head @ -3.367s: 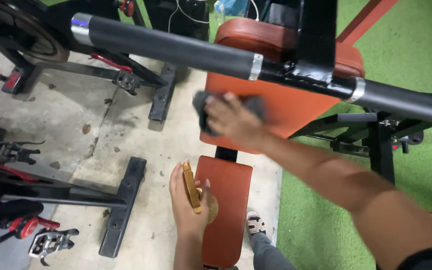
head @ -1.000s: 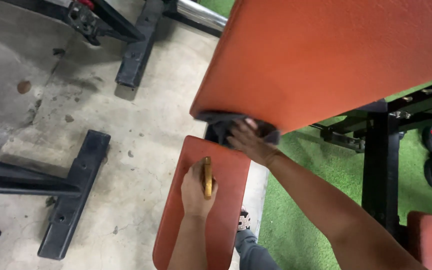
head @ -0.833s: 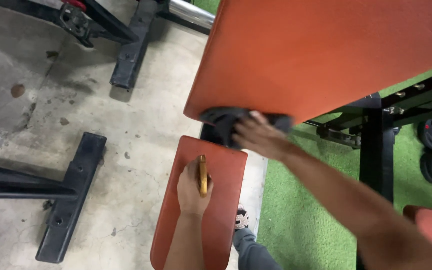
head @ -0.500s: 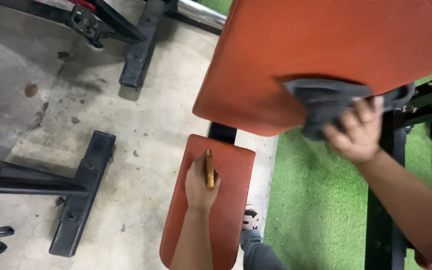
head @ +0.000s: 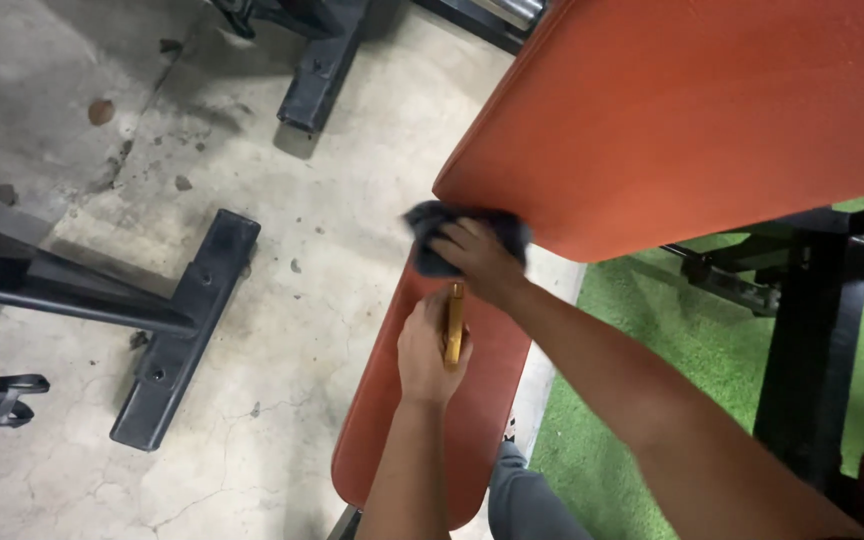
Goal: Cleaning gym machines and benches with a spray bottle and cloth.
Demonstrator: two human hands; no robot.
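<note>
A person is looking down at an orange padded workout bench in a gym. The right hand [head: 480,260] is pressing a dark grey cloth [head: 430,232] against the lower left corner of the large orange back pad [head: 712,120], with the fingers [head: 452,240] closed down on the cloth. The cloth is bunching around the pad's corner and hanging just over the top end of the orange seat pad [head: 402,420].

The left hand [head: 430,350] is resting on the seat pad just below the right hand. Its fingers are wrapping around a slim gold-coloured object [head: 455,325], held on edge and pointing up toward the cloth. What the object is cannot be told.

The seat pad is running from the cloth down toward the bottom edge, and a grey trouser leg [head: 522,495] is showing beside it.

To the left, a stained concrete floor [head: 82,200] is carrying the black metal feet [head: 187,330] of other machines. To the right, green artificial turf [head: 652,330] is lying under the bench's black steel frame [head: 807,340].
</note>
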